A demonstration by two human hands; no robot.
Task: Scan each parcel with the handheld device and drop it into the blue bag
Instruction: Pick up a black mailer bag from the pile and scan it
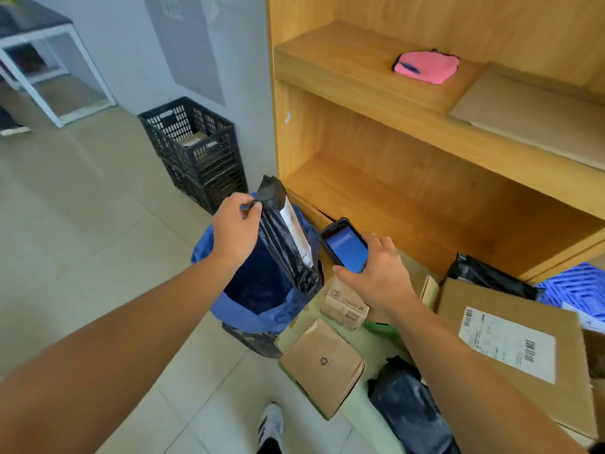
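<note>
Centre of the frame: blue bag (229, 309) standing on the floor, mouth open, inside too dark to make out any contents. Just above it, black parcel (284, 244) with a white label, hanging upright from the left hand (234, 229), pinched at its top corner between thumb and fingers, lower end at the right rim of the bag's mouth.

Immediately right of the parcel: handheld device (343, 247), blue screen lit, gripped in the right hand (376, 273), fingers wrapped round its lower half.

Upper left of centre: two stacked black crates (196, 152), something pale and flat in the top one.

Upper right: wooden shelf unit (360, 77), with a folded pink cloth (425, 67) and a flat cardboard sheet (523, 106) on the upper board.

Lower right, in a heap: large labelled box (491, 322), small box with a recycling mark (322, 365), small printed box (343, 306) under the right wrist, black mailer (409, 407) at the bottom edge.
</note>
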